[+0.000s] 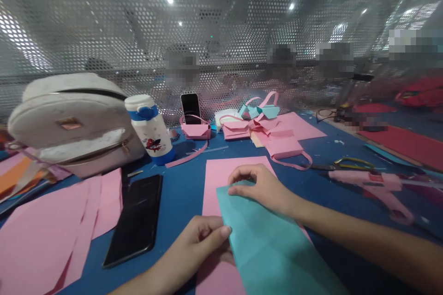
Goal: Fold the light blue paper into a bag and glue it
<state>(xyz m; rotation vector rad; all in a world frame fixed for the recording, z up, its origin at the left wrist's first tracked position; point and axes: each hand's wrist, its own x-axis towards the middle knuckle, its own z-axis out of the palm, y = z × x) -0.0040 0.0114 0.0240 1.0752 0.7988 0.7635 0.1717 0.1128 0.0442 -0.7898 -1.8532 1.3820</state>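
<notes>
Flat teal paper sheet (270,239) looks light, easily creased, best edge-held; left hand (202,239) grip pinches nine o'clock, right hand (265,190) eleven.

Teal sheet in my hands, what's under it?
A pink sheet shows beyond the left and far edges of the teal sheet; your left hand's fingers appear tucked beneath it. Whatever lies under its middle is covered.
</notes>
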